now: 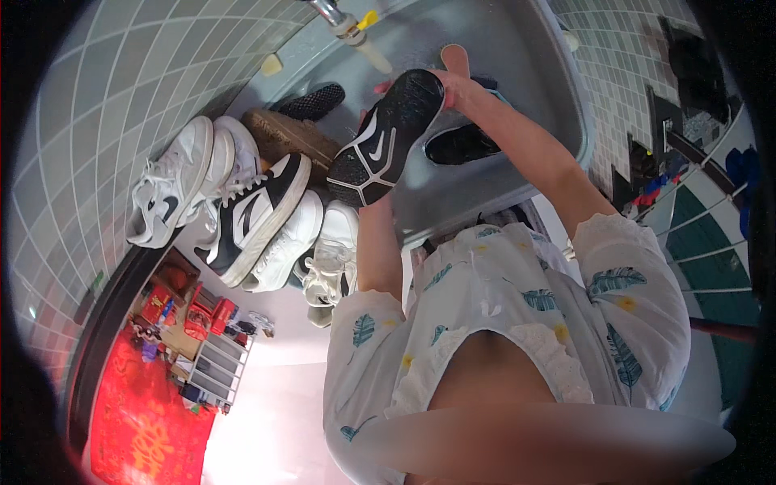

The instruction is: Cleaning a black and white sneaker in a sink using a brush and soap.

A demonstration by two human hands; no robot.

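A black sneaker [388, 137] with white lines on its sole is tilted up over the grey sink [578, 121], its sole facing me. My left hand [383, 86] grips it from behind; most of that hand is hidden by the shoe. Close to the shoe's upper end is my right hand [454, 90], fingers curled. A pinkish-orange rounded handle [455, 58] sticks out of its grip; the tool's other end is out of sight. Below the right forearm, another black shoe [461, 145] lies in the sink. A dark textured sole [314, 103] rests by the sink's left side.
Left of the sink stand several shoes: white sneakers [171, 186], a black-and-white sneaker [263, 218], a brown shoe [291, 139] and white lace-ups [330, 263]. A tap [347, 31] with a yellow lever reaches over the basin. A wire rack [703, 250] is at right.
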